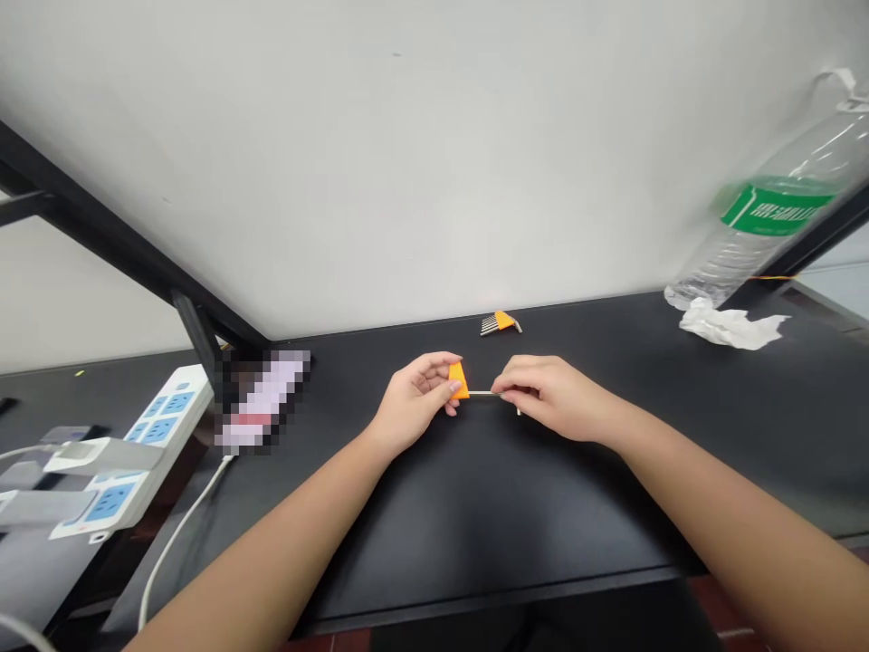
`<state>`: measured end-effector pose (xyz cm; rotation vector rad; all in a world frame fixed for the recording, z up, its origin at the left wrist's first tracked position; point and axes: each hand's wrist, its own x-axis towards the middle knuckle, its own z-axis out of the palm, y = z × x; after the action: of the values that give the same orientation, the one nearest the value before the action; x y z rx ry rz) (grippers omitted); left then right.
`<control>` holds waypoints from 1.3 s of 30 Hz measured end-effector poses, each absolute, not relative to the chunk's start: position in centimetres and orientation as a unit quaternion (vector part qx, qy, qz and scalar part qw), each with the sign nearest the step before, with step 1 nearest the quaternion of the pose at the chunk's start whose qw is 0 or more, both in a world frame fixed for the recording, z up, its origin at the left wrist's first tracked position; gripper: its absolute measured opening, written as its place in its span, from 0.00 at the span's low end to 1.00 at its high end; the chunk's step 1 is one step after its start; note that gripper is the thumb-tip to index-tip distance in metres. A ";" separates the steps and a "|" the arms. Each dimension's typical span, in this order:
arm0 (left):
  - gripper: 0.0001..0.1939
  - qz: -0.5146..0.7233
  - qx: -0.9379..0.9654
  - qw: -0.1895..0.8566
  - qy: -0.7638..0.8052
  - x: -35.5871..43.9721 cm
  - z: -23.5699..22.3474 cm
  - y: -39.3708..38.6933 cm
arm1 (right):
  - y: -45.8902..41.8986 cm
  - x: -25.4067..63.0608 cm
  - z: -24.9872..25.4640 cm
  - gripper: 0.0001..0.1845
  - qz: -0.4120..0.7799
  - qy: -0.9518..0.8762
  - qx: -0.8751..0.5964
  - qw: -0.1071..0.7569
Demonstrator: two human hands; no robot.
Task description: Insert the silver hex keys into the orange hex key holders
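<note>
My left hand [424, 389] pinches a small orange hex key holder [459, 379] between thumb and fingers, above the black table. A thin metal hex key [481, 393] runs sideways from the holder to my right hand [543, 394]. The fingertips of my right hand are closed on the key, and its short bent end pokes out below them. Behind my hands, near the wall, lies a second orange holder [503, 320] with several hex keys fanned in it.
On the left are a blurred-out phone [268, 398] on a white cable [180, 534] and a white power strip [163, 421] with plugged-in adapters. A large clear bottle [767, 213] and crumpled tissue [730, 324] stand at right. A black frame post [128, 235] slants at left before the wall.
</note>
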<state>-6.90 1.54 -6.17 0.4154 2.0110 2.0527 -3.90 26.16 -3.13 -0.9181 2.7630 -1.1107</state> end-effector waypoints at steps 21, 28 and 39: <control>0.19 0.300 0.318 0.022 0.899 -5.7 -5.0 1.8 | 24.3 -4.3 -4.3 0.05 -0.367 0.893 -0.260 0.007; 0.24 0.258 0.315 -0.004 0.913 -6.3 -5.9 0.9 | 28.6 -5.4 -3.8 0.08 -0.102 0.974 -0.196 0.042; 0.23 0.274 0.326 -0.007 0.905 -6.8 -6.4 0.8 | 26.4 -4.2 -3.7 0.05 -0.223 0.943 -0.234 0.086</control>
<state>-6.77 0.79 -6.38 1.0284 2.8547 0.8633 -4.22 26.37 -3.69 -0.6969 2.8099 -0.6646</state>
